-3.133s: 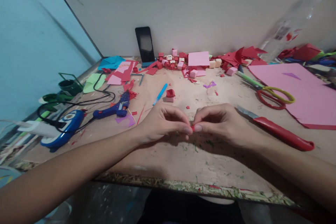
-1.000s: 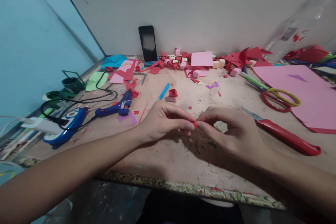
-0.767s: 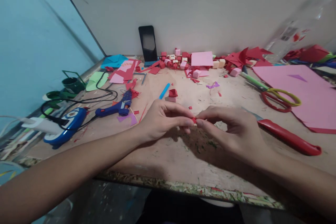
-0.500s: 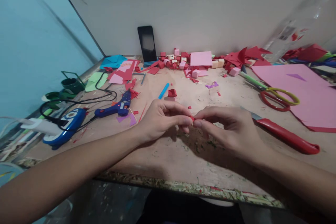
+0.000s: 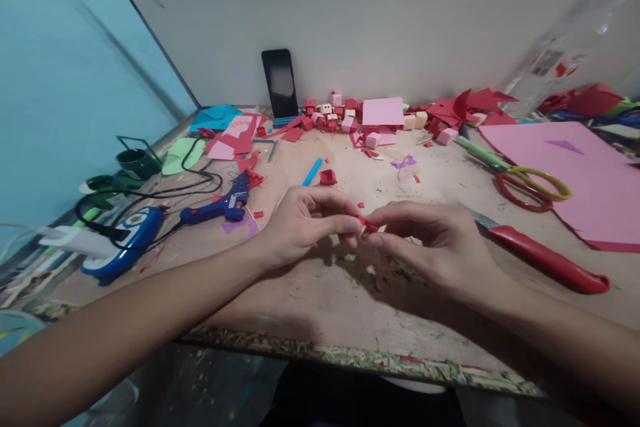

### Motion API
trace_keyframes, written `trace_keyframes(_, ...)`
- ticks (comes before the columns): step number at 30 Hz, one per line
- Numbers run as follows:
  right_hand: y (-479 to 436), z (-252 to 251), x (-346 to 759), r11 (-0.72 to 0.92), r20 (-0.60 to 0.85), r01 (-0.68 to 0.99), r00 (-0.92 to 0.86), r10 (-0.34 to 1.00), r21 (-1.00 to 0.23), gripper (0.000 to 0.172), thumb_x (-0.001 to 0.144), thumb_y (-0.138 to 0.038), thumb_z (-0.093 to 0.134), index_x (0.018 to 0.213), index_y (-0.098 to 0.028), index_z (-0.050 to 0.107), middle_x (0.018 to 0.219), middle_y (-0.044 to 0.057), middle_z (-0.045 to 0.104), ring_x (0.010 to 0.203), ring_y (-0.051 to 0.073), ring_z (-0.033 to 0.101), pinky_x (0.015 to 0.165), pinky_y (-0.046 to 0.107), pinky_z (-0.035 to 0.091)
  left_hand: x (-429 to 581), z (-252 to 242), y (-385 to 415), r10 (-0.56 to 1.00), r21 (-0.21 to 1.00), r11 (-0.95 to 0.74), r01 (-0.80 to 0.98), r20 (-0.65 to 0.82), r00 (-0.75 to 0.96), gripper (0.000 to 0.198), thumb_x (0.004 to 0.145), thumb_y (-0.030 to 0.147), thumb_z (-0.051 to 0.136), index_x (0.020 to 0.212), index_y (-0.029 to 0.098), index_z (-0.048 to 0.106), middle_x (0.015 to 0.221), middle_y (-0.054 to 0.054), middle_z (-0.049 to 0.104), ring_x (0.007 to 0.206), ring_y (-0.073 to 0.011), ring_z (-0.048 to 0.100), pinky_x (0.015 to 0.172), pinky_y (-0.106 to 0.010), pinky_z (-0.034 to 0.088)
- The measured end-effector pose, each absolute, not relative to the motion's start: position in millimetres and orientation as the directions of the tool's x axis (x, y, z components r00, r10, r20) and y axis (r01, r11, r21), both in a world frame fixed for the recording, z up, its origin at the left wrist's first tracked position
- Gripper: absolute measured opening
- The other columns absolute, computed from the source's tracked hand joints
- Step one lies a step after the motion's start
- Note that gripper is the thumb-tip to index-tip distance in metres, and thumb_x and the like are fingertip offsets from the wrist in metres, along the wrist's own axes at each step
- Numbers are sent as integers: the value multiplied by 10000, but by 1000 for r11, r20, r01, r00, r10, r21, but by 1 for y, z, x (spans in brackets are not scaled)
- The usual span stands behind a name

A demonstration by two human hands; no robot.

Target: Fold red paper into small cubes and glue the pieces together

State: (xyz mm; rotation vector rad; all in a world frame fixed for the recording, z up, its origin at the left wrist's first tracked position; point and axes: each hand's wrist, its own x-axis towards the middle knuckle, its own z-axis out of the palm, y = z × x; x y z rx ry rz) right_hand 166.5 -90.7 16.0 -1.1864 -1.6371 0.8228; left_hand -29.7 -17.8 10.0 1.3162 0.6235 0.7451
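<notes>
A small piece of red paper [image 5: 369, 225] is pinched between my two hands above the table's middle; the fingers cover much of it. Thumb and fingertips of my left hand [image 5: 315, 223] close on its left end. My right hand [image 5: 433, 240] grips the other end in the same way. Just beyond the hands lie a tiny red scrap [image 5: 361, 205] and a folded red paper box [image 5: 328, 177]. A blue stick [image 5: 313, 172] rests behind my left hand. Close to my right hand is a knife with a red handle [image 5: 547, 259].
A blue glue gun [image 5: 220, 205] and its cable lie left, near a blue power strip [image 5: 123, 247]. Scissors [image 5: 525, 180] and pink sheets [image 5: 575, 180] are at the right. Small paper cubes [image 5: 333, 113] and a phone [image 5: 280, 83] stand along the wall. A clear bottle [image 5: 560, 60] leans back right.
My left fingertips have drawn slightly left, away from the right ones, so more of the red paper shows between them. The right hand has barely moved.
</notes>
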Motion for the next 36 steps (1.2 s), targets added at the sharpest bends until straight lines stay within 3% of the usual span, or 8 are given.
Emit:
trace_keyframes(11, -87, 14, 169, 220, 196, 269, -110, 974, -938, 146, 875, -284, 744, 763, -193, 765, 636, 18, 726, 530, 136, 641, 504, 232, 519, -29, 2, -16, 748, 982, 105, -158, 27, 663, 239, 754, 268, 936, 810, 117, 760, 641, -14, 731, 574, -101, 680, 586, -185, 550)
trace_keyframes(21, -92, 15, 169, 366, 338, 411, -141, 930, -835, 121, 923, -241, 707, 836, -216, 787, 734, 25, 791, 602, 157, 703, 555, 244, 558, -27, 0, -15, 762, 975, 132, -179, 15, 647, 356, 687, 336, 985, 810, 133, 720, 709, -2, 743, 598, -107, 701, 623, -203, 565)
trace_keyframes(30, -91, 13, 173, 427, 397, 463, -167, 903, -777, 144, 946, -201, 678, 878, -233, 801, 775, 12, 807, 642, 148, 719, 620, 241, 561, -28, -1, -18, 792, 977, 109, -182, 25, 609, 259, 723, 314, 964, 787, 128, 794, 683, -36, 770, 622, -117, 712, 650, -204, 585)
trace_keyframes(36, -87, 11, 181, 541, 468, 532, -279, 838, -651, 152, 973, -169, 628, 900, -223, 751, 808, 28, 798, 680, 156, 710, 676, 263, 554, -28, -2, -16, 791, 984, 133, -120, -32, 611, 245, 722, 312, 948, 838, 128, 836, 684, -55, 788, 615, -143, 737, 673, -236, 614)
